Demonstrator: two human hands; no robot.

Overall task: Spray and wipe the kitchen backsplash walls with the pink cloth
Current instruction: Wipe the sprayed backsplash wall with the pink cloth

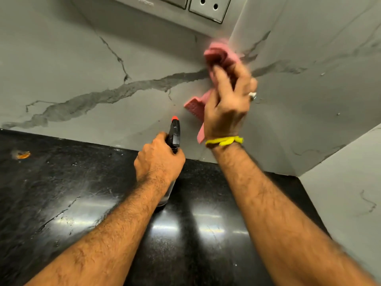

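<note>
Head view only — mid-wipe, by the look of it. Right hand up at the inner corner of the backsplash, fingers curled and bunching the pink cloth against the tile; blurred, so apparently in motion. Loose tail of cloth hanging just below the palm, clear of the wall. Left hand lower, fingers wrapped round the neck of the spray bottle, nozzle pointing toward the wall below the cloth; whether a finger lies on the trigger cannot be told.

Progress, judged: spraying likely done for this patch, wiping under way at the corner. No clear wet sheen or droplets visible on the wall left of the fingers, so impossible to say whether that long stretch has been wiped. Side wall right of the fingers with a few small specks — probably left to do.

Materials: backsplash of matte grey tile with dark marble-like veins, flat and hard. Cloth soft, waffle-textured at the hanging edge, crumpled into a wad at the fingertips. Bottle head black plastic with an orange-red tip, body clear. Surface below the hands black polished stone, glossy, streaked with smears and an orange spot far left. Grey switch plate above the fingers.
</note>
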